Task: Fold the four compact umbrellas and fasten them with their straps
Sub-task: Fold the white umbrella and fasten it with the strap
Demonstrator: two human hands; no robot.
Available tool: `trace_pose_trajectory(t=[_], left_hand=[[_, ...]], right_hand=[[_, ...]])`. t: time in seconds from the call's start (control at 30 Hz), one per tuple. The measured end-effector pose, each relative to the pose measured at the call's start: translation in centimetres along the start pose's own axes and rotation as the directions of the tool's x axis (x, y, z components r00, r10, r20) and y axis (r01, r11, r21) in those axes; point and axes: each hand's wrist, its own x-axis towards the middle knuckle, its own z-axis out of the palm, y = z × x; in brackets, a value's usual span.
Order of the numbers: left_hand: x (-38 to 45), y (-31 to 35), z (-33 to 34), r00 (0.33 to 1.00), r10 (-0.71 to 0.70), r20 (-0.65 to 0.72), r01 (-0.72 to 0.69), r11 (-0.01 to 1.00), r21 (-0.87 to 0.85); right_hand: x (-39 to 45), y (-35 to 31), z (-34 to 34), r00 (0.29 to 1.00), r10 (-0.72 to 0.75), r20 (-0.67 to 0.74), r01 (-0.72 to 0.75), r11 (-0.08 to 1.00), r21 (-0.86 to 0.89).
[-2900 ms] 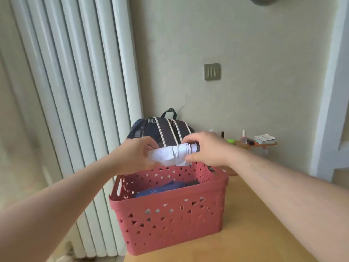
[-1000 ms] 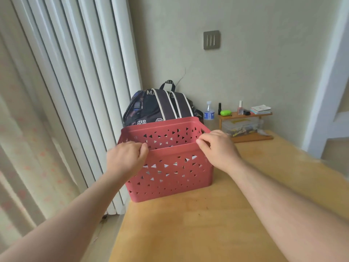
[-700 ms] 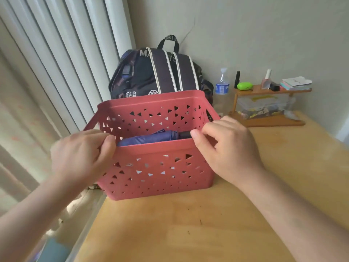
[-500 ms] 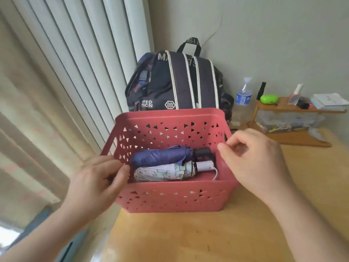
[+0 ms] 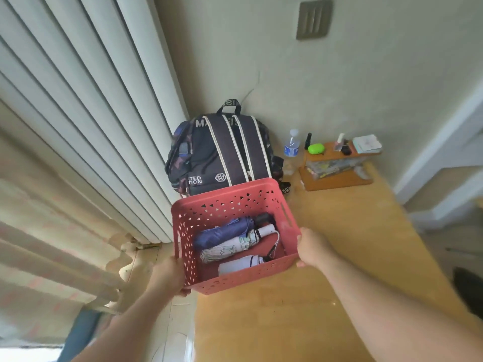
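Wooden table (image 5: 326,296) now bears the basket (image 5: 288,214) nearer, both hands' fingers clamped on its sides, a third umbrella (image 5: 239,265) showing.

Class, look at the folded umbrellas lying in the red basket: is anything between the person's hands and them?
Only the red basket itself. The left hand and right hand grip its opposite walls from outside, so the walls stand between them and the umbrellas. The top is open; nothing covers them.
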Motion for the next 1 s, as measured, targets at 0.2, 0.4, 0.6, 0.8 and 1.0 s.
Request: trace_pose_trajectory(t=[0.2,0.4,0.6,0.8,1.0], left_hand=[[-0.3,0.9,3.7,0.958,0.269,0.098,-0.286,0.876,0.39],[0.1,8.4,13.7,0.822,0.453,0.346,-0.54,0.423,0.728],[-1.5,19.5,22.8,0.812,0.432,0.392,-0.566,0.419,0.71],[-3.0,27.7,27.1,0.863,0.365,0.349,-0.503,0.552,0.665],[-3.2,30.2,28.6,0.93,0.294,0.218,-0.364,0.816,0.449]], right_hand=[[-1.5,5.9,-3.4,0.99,-0.071,-0.125,0.011,0.906,-0.424],[-1.7,16.4,-10.9,0.973,0.069,-0.219,-0.169,0.858,-0.484],[-0.6,24.5,-18.1,0.927,0.187,-0.324,-0.298,0.893,-0.337],[4.3,28.1,-23.1,0.9,0.18,-0.397,-0.239,0.965,-0.104],[7.7,30.5,-23.4,0.933,0.144,-0.33,-0.174,0.983,-0.064]])
